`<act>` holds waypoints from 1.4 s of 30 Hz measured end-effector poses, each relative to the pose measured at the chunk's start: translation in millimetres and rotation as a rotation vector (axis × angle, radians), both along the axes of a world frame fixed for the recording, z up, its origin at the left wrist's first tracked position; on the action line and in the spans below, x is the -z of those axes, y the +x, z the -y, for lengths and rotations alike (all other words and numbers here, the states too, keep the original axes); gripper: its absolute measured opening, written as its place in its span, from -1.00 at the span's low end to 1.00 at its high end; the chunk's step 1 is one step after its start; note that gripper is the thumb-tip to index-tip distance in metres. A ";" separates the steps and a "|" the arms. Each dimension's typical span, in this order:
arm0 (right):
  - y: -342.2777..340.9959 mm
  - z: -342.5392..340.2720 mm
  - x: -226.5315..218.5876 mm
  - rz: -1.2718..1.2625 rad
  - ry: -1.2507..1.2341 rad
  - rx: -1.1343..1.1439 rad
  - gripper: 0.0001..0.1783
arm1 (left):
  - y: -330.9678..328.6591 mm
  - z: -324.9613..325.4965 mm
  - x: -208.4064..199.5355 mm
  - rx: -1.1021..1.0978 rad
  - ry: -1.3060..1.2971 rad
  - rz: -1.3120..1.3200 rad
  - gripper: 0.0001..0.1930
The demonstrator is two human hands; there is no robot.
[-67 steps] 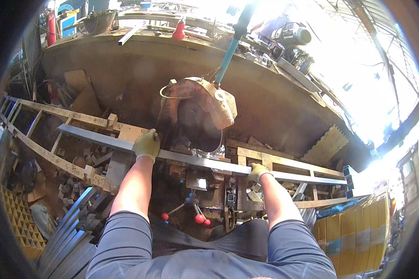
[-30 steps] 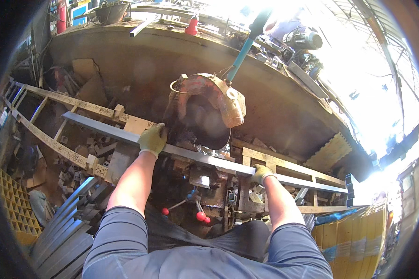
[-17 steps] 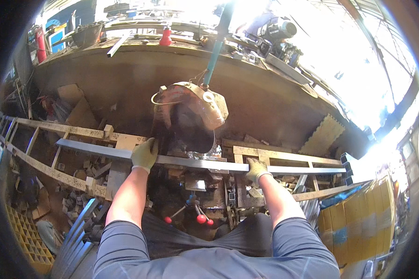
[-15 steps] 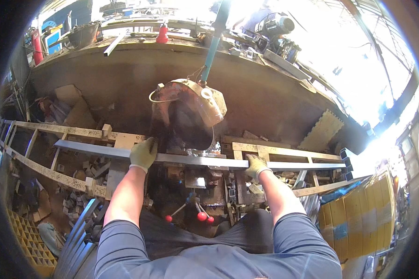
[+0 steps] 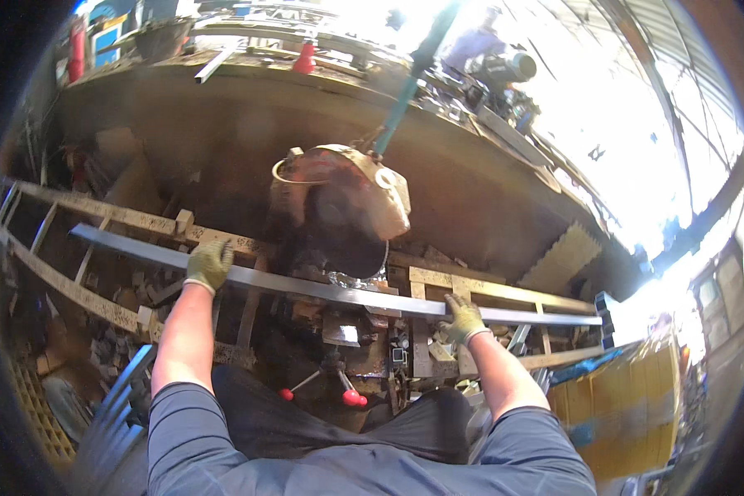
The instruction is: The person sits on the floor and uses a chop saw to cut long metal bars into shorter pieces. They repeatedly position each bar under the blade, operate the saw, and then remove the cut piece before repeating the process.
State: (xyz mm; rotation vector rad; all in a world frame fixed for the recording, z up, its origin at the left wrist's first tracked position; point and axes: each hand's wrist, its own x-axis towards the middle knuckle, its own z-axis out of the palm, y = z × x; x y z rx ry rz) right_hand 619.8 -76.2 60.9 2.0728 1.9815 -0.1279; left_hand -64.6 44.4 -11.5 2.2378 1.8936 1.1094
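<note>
A long, straight silver metal bar lies crosswise in front of me, passing close before a cut-off saw with a dark round blade under a worn guard. My left hand, in a yellowish-green work glove, is closed on the bar left of the saw. On the other side my right hand, gloved alike, grips the bar with its fingers over the far edge. Part of its grip is hidden. Below the blade is a metal clamp block; levers with red ball knobs point toward me.
Ladder-like racks stand left and right of the saw, with metal offcuts beneath. Square tubes lie at the bar's right end. A taped carton sits right; more bars lean lower left. A cluttered ledge runs behind.
My left hand has moved left, and the bar appears to have shifted slightly left with it. My right hand stays near the right rack. The whole view has tilted somewhat.
</note>
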 end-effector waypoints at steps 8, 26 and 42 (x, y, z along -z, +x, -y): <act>5.2 1.5 27.6 -0.164 0.239 0.078 -0.21 | -28.3 -24.6 2.9 -0.068 0.112 -0.256 -0.52; -4.7 6.6 -2.6 -0.227 0.131 -0.038 -0.11 | -93.0 -35.9 28.7 -0.243 -0.203 -0.141 -0.58; -37.8 -19.7 4.7 -0.330 0.157 -0.120 -0.27 | 25.1 39.0 -56.5 0.213 -0.309 -0.486 -0.56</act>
